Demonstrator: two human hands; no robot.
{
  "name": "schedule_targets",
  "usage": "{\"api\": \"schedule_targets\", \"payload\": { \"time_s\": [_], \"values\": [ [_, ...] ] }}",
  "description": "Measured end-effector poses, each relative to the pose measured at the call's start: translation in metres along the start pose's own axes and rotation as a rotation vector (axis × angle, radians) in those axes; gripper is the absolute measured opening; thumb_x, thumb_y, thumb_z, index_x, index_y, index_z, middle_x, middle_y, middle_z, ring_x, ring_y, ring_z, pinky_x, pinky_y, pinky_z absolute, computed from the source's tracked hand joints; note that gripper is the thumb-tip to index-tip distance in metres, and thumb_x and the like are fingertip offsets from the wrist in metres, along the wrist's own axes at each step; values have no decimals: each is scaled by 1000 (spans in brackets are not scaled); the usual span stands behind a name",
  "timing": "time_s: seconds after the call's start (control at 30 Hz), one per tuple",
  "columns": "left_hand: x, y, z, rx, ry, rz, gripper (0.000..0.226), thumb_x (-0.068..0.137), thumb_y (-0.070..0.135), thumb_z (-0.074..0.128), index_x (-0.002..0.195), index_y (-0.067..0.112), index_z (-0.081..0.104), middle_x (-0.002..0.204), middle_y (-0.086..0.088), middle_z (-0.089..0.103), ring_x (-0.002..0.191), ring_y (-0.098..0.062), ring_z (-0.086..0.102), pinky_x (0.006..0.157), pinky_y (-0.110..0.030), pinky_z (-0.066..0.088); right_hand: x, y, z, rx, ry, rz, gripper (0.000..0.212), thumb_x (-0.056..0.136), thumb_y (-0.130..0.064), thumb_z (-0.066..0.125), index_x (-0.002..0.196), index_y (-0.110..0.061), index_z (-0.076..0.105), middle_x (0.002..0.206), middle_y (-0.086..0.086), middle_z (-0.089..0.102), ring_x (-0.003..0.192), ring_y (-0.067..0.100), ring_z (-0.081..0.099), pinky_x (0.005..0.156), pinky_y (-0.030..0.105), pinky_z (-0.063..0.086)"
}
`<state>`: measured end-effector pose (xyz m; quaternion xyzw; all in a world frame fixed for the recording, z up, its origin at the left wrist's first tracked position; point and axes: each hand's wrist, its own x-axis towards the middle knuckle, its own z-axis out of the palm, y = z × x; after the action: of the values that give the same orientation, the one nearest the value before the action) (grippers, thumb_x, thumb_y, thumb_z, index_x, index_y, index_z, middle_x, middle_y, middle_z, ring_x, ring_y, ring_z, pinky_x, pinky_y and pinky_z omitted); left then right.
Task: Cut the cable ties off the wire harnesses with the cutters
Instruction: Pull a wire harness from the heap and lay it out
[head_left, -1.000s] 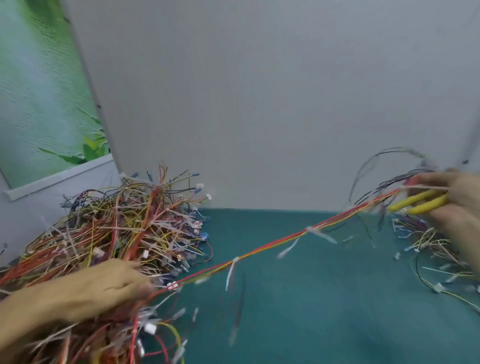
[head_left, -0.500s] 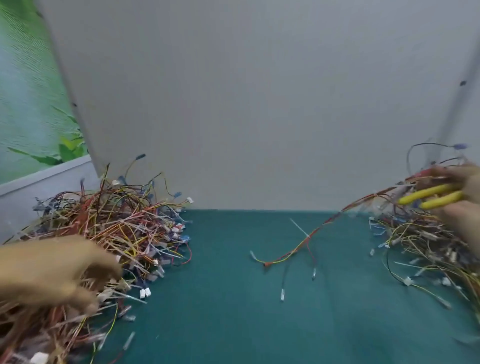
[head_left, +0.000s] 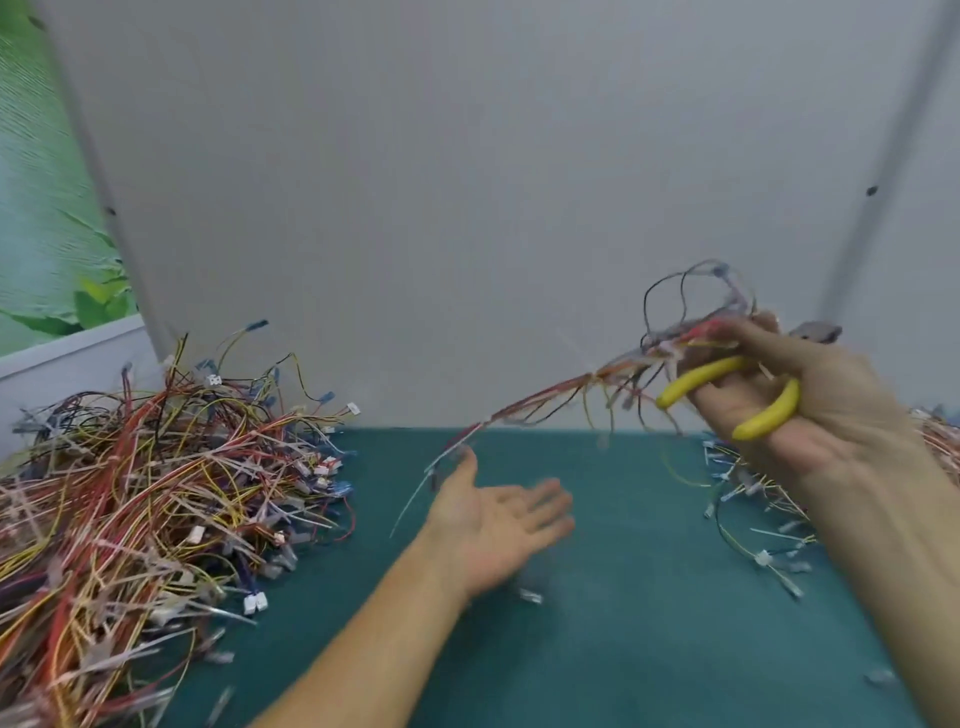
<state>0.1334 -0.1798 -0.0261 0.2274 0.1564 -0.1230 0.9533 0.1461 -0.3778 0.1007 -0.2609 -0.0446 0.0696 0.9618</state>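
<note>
Harness (head_left: 545, 395) aloft, right of frame.
Our right hand (head_left: 836, 415) grips it and the cutters (head_left: 771, 415); our left hand (head_left: 498, 525) spreads empty, centre.

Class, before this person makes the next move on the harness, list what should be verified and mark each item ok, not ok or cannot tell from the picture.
1. Grip on the cutters: ok, the right hand is curled round the yellow handles.
2. One end of the harness secured: ok, the same right hand pinches it.
3. Free end steadied: not ok, the left hand is open, palm up, just beneath it.
4. Cable ties on this harness located: cannot tell, too blurred.
5. Blades set at a tie: not ok, the cutter head sticks out beyond the right hand.
6. Bare mat to work over: ok.
</note>
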Motion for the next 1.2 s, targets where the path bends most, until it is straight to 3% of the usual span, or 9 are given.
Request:
{"api": "schedule_targets", "payload": {
  "time_s": [0.1,0.2,0.33,0.47,0.63,0.8,1.0,1.1,1.2],
  "values": [
    [4,15,10,-192,25,272,29,99,19,33,106,3,57,93,-11,67,88,-28,62,83,-45,46,-3,4,-32,-59,99,28,31,94,4,41,74,-19,49,66,1,53,59,12,55,62,29,46],
    [-15,42,28,-166,12,360,36,80,-11,25,99,4,53,97,-4,64,90,-24,63,77,-45,47,2,-6,-43,-131,211,-44,33,96,3,40,74,-21,46,69,0,51,63,11,53,62,29,55],
    [-62,78,70,61,-163,449,25,73,2,36,90,2,54,89,-6,65,92,-26,67,92,-49,48,4,-18,-32,-224,78,-217,30,93,3,48,74,-19,53,66,0,58,66,13,60,66,39,59],
    [-87,86,79,394,-97,517,20,99,16,40,91,4,54,73,-7,68,66,-18,70,71,-42,60,-7,-18,-35,-629,39,-268,19,88,5,56,81,-13,60,62,3,63,58,14,63,59,33,58],
    [-64,42,4,791,280,203,7,101,5,39,98,3,46,65,-18,66,49,-27,66,50,-45,59,-37,18,-104,-1437,97,37,16,80,10,62,74,-4,62,50,3,55,44,11,50,48,28,39],
    [-55,6,-57,1137,375,-106,7,101,10,44,98,5,46,68,-17,63,49,-30,65,44,-41,56,-66,16,-141,-1909,-49,375,13,74,-20,71,76,-11,62,57,-3,57,53,8,52,59,27,42],
    [-57,11,-59,1588,439,-59,34,90,31,64,68,6,61,52,-9,61,38,-17,56,38,-25,47,-81,-35,-136,-2171,-235,584,26,71,-58,62,83,-36,58,84,-2,67,74,6,64,75,28,53],
    [-57,14,-65,1573,470,58,33,87,27,69,63,7,58,51,-10,58,39,-20,51,38,-22,43,-79,-55,-127,-2122,-192,410,14,78,-51,66,80,-39,60,77,-3,71,64,8,66,67,31,55],
    [-54,13,-69,1461,488,156,28,87,15,69,65,4,57,53,-17,57,40,-20,48,40,-24,42,-59,-46,-130,-2076,-81,266,16,85,-37,67,76,-24,65,65,-3,71,54,7,62,56,28,50]
  ]
}}
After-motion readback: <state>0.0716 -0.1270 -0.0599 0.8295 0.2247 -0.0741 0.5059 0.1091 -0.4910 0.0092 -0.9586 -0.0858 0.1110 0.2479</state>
